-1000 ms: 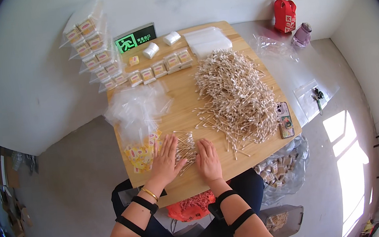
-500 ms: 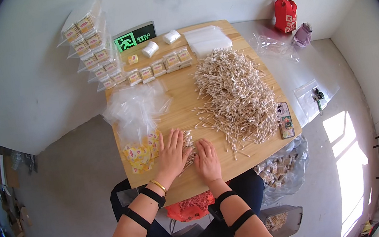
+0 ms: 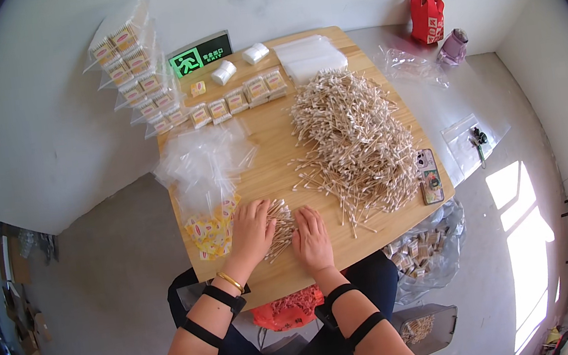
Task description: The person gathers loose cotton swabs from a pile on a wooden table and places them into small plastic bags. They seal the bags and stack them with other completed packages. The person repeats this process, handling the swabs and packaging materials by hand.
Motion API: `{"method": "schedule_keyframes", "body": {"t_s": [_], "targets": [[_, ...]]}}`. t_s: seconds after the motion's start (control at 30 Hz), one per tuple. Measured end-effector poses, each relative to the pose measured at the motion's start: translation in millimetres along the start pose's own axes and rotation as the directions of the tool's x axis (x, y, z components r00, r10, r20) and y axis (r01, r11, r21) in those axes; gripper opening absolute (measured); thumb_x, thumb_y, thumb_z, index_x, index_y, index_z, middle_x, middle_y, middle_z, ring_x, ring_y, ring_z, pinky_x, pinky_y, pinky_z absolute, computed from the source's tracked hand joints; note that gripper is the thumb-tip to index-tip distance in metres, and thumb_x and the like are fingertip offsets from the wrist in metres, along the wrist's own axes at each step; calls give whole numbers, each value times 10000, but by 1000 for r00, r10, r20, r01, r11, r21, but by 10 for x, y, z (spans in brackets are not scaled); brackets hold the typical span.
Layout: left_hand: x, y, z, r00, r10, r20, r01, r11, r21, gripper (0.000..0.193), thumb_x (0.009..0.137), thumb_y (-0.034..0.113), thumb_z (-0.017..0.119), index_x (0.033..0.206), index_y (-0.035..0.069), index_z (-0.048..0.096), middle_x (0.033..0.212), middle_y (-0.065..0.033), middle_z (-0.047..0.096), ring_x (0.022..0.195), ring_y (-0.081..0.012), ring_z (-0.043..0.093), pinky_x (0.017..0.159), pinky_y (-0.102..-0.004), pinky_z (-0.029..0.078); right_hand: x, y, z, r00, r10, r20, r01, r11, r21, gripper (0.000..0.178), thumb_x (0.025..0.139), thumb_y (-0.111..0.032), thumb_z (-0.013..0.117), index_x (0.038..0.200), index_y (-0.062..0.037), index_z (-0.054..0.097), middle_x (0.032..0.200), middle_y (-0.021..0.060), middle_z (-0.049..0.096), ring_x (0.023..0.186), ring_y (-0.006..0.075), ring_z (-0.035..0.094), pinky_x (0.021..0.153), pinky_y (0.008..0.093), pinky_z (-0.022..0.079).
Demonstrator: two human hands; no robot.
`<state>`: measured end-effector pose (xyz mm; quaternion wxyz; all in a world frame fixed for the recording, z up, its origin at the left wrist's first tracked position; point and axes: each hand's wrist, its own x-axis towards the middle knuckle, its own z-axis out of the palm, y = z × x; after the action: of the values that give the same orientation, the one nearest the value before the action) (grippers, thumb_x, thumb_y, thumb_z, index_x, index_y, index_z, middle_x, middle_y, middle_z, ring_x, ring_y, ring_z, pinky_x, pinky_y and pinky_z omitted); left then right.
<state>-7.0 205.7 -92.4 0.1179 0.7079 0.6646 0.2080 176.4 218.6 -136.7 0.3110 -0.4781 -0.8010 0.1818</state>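
A small bunch of cotton swabs [image 3: 280, 226] lies loosely aligned on the wooden table [image 3: 261, 138] near its front edge. Along the bunch's left side rests my left hand [image 3: 252, 232], its fingers slightly bent and holding nothing; the thumb side meets the swabs. On the other side my right hand [image 3: 311, 238] lies with fingers stretched out, beside the bunch. Yellow-and-white printed cards [image 3: 209, 235] are scattered just left of my left hand. Beyond them spreads a heap of clear plastic bags [image 3: 204, 160]. A large pile of loose cotton swabs [image 3: 357, 140] covers the table's right half.
Packed swab bags [image 3: 237, 101] line the back, beside a tall stack of packs [image 3: 133, 72] and an exit sign [image 3: 202, 55]. White rolls [image 3: 224, 73] and flat plastic bags [image 3: 312, 57] sit behind. A phone [image 3: 430, 177] lies at the right edge; below stands a bag of packs [image 3: 424, 249].
My left hand has bent its fingers and drawn its thumb back from over the small bunch, so more swabs show. My right hand has barely moved.
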Motion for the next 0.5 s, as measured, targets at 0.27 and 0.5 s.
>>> {"method": "schedule_keyframes", "body": {"t_s": [0.27,0.5], "targets": [[-215,3,426,993,-18,113,4,993,119,913,1039,599,414,1612,-71,176,1686,-248,218,1590,-382,135,1291,-534,67,8,17,34,1000,-21,-5,21,1000,-5,501,901,-89,600,1388,18,556,1408,182,524,1388,381,458,1200,483,367],[83,-129,314,994,6,113,-41,948,316,902,1044,644,339,1613,-47,227,1690,-203,247,1595,-304,160,1290,-535,53,11,6,30,1000,-4,8,4,1000,-19,471,930,-134,589,1376,16,563,1411,177,531,1396,354,462,1222,487,345]]}}
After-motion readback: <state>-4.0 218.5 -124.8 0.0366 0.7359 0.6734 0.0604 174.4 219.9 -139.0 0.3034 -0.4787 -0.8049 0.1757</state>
